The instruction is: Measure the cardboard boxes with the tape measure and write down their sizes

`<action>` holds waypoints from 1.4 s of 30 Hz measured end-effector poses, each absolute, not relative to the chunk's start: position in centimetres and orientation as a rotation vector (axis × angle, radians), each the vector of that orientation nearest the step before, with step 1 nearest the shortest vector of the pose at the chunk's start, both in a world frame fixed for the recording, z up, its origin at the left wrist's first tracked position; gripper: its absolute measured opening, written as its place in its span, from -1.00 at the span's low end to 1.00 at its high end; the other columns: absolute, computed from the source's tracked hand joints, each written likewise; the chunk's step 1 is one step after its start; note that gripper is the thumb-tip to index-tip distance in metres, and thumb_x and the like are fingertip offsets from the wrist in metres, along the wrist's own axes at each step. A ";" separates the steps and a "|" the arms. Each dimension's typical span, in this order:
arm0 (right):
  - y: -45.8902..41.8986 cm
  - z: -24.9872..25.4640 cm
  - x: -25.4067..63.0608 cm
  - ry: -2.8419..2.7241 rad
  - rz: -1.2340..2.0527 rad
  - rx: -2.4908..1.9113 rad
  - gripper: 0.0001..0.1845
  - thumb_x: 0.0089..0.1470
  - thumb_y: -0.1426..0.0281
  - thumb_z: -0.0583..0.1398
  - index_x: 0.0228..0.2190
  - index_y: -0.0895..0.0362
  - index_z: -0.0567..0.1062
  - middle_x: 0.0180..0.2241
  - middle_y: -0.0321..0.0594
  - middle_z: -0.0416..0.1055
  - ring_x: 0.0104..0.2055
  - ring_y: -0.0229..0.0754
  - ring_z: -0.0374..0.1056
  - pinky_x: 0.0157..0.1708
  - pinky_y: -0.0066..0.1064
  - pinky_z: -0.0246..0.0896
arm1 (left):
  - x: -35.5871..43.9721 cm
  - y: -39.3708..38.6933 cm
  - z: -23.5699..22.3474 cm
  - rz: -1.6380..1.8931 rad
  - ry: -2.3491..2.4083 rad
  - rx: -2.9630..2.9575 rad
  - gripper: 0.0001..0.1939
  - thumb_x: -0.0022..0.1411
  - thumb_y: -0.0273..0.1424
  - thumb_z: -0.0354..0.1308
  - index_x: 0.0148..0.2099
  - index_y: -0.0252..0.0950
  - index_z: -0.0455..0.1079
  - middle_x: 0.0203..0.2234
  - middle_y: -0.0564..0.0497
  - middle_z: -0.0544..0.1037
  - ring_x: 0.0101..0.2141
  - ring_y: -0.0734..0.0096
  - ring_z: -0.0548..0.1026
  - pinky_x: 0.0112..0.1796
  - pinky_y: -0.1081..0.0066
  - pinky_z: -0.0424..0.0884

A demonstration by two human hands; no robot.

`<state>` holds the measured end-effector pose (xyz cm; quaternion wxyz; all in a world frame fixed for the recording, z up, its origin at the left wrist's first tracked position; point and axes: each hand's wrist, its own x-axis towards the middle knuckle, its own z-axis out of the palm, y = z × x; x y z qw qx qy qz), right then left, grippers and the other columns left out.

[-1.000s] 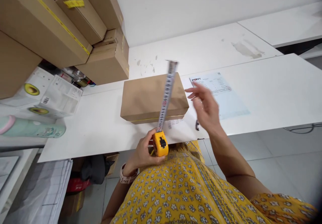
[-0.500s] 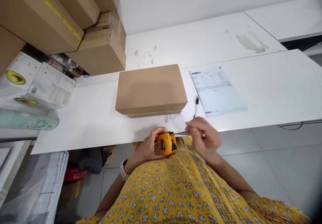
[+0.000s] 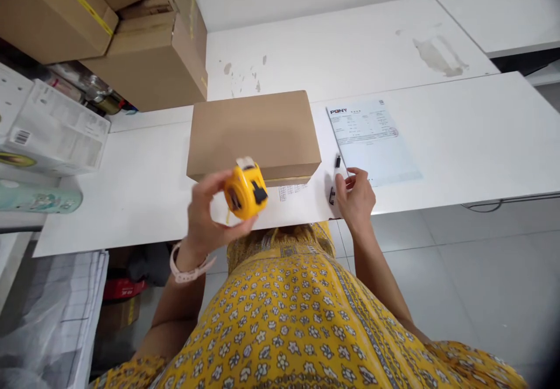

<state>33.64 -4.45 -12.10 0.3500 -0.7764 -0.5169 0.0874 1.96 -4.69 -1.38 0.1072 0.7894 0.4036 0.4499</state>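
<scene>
left hand gripping a rounded yellow plastic tape measure, right hand beside what looks like a slim black-ended pen

the left fingers pinch the tape measure between thumb and forefinger, its metal tab standing away from the body. the right fingers are loosely curled, thumb and forefinger a little apart with nothing seen between them; whether they touch the pen, i cannot tell. it lies just left of them, long axis running away from the body, far end leaning slightly right; the right hand is much the nearer. beyond the left fingers a brown oblong cardboard box rests long side crosswise. beyond the right fingers, a pale blue printed paper sheet lies flat on the white tabletop.
</scene>
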 end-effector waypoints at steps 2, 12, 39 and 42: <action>-3.7 -12.7 34.0 -1.454 0.262 -2.143 -0.46 0.19 0.08 0.19 0.09 0.12 0.39 -0.28 -0.11 0.52 -0.20 0.00 0.39 -0.31 -0.26 0.19 | 1.2 -2.7 -0.6 1.370 1.334 2.413 -0.13 0.00 -0.28 0.48 0.32 -0.16 0.20 0.08 -0.10 0.44 0.02 0.10 0.52 -0.07 0.11 0.60; -3.7 -12.5 34.7 -1.436 0.483 -2.016 -0.54 0.13 0.39 0.07 0.03 0.17 0.54 -0.41 -0.11 0.55 -0.36 -0.07 0.42 -0.29 -0.21 0.27 | 2.0 2.1 -1.1 1.266 1.679 2.497 -0.41 0.13 -0.29 0.34 0.20 -0.19 0.33 0.06 -0.16 0.53 0.12 -0.04 0.47 0.10 -0.04 0.43; -8.2 -13.3 26.6 -1.145 1.070 -1.418 -0.59 0.34 0.07 0.07 -0.36 0.08 0.47 -0.53 -0.35 0.34 -0.45 -0.23 0.32 -0.36 -0.34 0.30 | 6.7 -6.3 -14.1 0.164 1.033 2.850 -0.46 0.50 -0.39 -0.04 0.45 -0.37 0.11 0.36 -0.22 0.28 0.39 0.04 0.16 0.38 -0.11 0.04; -7.7 -13.0 26.7 -1.276 1.099 -1.387 -0.62 0.35 0.10 0.08 -0.03 0.05 0.52 -0.25 -0.19 0.54 -0.16 -0.12 0.48 -0.11 -0.21 0.39 | 6.6 -6.2 -14.0 0.215 1.036 2.830 -0.48 0.50 -0.45 -0.06 0.44 -0.36 0.14 0.36 -0.18 0.31 0.38 0.05 0.19 0.37 -0.10 0.08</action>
